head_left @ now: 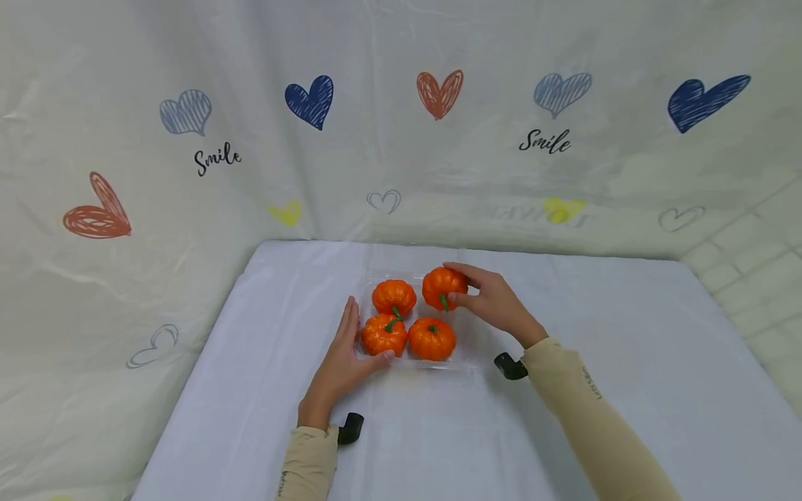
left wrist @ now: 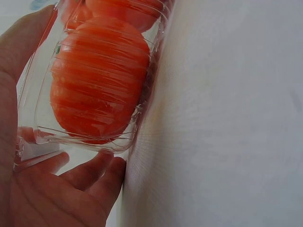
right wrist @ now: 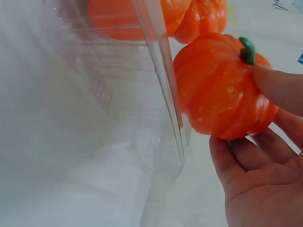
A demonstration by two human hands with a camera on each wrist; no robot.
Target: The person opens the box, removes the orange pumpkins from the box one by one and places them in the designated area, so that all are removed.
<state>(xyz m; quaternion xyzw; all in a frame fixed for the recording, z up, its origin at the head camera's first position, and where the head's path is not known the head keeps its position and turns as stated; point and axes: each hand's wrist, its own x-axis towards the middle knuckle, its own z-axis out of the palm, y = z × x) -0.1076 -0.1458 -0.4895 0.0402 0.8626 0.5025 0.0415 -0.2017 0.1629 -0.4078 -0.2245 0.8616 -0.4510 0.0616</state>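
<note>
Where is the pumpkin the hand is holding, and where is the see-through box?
held pumpkin [right wrist: 218, 90], right wrist view, on its orange side
clear plastic box [left wrist: 94, 139], left wrist view, on its near wall
right hand [head_left: 495, 303], head view, on the back of the hand

Bright, even, diffuse light; soft short shadows under the hands. Head view sharp with wide-angle bending at edges. Wrist views close-up, washed-out whites, soft focus, glare on clear plastic tray.
</note>
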